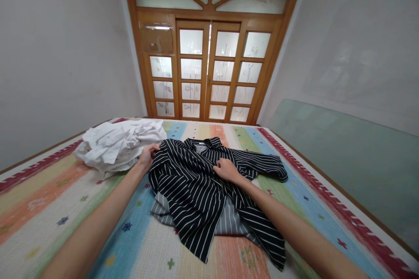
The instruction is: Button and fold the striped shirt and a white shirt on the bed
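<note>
A black shirt with white stripes (193, 187) lies spread and rumpled, its collar at the far side and its hem toward me. One sleeve stretches out to the right; the grey inner side shows at the lower edge. My left hand (149, 155) is closed on the shirt at its left shoulder. At the middle of the front, my right hand (226, 170) has its fingers closed on the fabric. Just beyond my left hand sits a heap of white clothes (119, 144).
Under the shirt is a bed-like surface with a colourful striped cover (153, 244). A pale green panel (343, 161) stands along the right side. Wooden doors with glass panes (209, 69) close off the far end, between pale walls.
</note>
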`<move>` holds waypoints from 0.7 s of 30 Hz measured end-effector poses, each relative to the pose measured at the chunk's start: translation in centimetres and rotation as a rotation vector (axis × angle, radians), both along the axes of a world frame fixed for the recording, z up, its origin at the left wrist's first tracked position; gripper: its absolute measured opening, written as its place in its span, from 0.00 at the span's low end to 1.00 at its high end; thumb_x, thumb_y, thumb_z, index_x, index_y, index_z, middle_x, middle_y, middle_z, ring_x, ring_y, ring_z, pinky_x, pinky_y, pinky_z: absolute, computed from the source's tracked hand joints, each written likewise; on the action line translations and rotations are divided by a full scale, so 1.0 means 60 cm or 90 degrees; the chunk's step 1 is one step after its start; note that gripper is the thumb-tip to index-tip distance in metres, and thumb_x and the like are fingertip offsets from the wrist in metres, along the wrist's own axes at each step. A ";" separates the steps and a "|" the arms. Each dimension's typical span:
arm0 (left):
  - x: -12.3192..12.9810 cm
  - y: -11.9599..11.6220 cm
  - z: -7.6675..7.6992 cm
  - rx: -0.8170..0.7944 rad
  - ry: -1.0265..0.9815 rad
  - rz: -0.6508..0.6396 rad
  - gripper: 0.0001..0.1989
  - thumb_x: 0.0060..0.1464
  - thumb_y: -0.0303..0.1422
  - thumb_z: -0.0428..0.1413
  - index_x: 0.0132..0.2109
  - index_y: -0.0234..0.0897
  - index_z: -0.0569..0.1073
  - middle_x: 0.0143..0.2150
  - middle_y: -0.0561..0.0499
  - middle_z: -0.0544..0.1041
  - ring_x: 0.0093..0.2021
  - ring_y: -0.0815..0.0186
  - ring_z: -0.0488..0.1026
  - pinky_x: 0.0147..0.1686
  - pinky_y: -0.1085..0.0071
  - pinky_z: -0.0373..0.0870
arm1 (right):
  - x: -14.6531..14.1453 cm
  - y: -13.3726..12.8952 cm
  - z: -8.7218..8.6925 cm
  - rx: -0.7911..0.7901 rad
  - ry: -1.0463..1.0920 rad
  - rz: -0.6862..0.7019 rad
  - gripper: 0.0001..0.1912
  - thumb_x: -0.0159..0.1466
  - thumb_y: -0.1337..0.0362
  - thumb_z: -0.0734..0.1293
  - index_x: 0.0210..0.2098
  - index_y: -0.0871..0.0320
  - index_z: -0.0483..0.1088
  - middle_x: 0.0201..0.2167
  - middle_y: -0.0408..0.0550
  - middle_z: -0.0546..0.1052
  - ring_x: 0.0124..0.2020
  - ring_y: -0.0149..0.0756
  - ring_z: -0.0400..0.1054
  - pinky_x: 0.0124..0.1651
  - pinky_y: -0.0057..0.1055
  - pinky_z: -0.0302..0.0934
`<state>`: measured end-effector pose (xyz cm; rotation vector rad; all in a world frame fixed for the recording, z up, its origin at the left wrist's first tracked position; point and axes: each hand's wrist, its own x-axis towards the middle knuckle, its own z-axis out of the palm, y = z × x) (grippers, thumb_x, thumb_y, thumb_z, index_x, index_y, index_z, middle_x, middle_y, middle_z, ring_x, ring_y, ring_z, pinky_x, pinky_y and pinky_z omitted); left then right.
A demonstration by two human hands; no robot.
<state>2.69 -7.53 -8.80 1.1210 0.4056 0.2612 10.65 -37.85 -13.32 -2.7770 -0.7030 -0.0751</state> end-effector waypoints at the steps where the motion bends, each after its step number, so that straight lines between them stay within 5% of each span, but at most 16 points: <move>1: 0.002 -0.002 0.001 -0.005 -0.008 -0.007 0.05 0.36 0.25 0.50 0.23 0.35 0.71 0.20 0.54 0.72 0.20 0.70 0.68 0.21 0.76 0.66 | -0.002 -0.004 -0.006 0.001 -0.001 -0.002 0.12 0.61 0.65 0.62 0.25 0.60 0.73 0.33 0.50 0.75 0.34 0.34 0.67 0.33 0.27 0.50; 8: 0.020 -0.016 0.004 0.071 -0.021 -0.124 0.05 0.39 0.28 0.62 0.29 0.32 0.77 0.27 0.48 0.79 0.27 0.65 0.75 0.30 0.72 0.72 | -0.020 -0.011 -0.040 0.045 -0.053 -0.030 0.12 0.62 0.67 0.61 0.24 0.60 0.71 0.32 0.46 0.72 0.32 0.30 0.65 0.32 0.26 0.48; 13: 0.039 0.001 0.037 0.333 0.010 -0.175 0.16 0.34 0.33 0.66 0.35 0.33 0.81 0.26 0.49 0.79 0.27 0.63 0.74 0.29 0.70 0.70 | -0.026 -0.012 -0.048 0.026 -0.069 -0.048 0.11 0.63 0.66 0.61 0.26 0.59 0.72 0.32 0.46 0.72 0.32 0.30 0.65 0.31 0.27 0.48; 17: 0.057 0.027 0.075 0.593 0.028 -0.161 0.12 0.30 0.26 0.63 0.30 0.38 0.81 0.28 0.52 0.80 0.32 0.62 0.75 0.35 0.72 0.70 | -0.028 -0.011 -0.045 0.003 -0.064 -0.063 0.13 0.64 0.65 0.60 0.28 0.59 0.74 0.34 0.48 0.74 0.33 0.32 0.67 0.32 0.27 0.50; 21: 0.063 0.047 0.069 0.638 0.107 -0.174 0.05 0.30 0.25 0.60 0.20 0.39 0.75 0.20 0.54 0.76 0.25 0.63 0.73 0.26 0.73 0.67 | -0.029 -0.013 -0.040 -0.004 -0.058 -0.076 0.14 0.65 0.64 0.59 0.30 0.59 0.75 0.36 0.50 0.75 0.35 0.35 0.69 0.33 0.27 0.53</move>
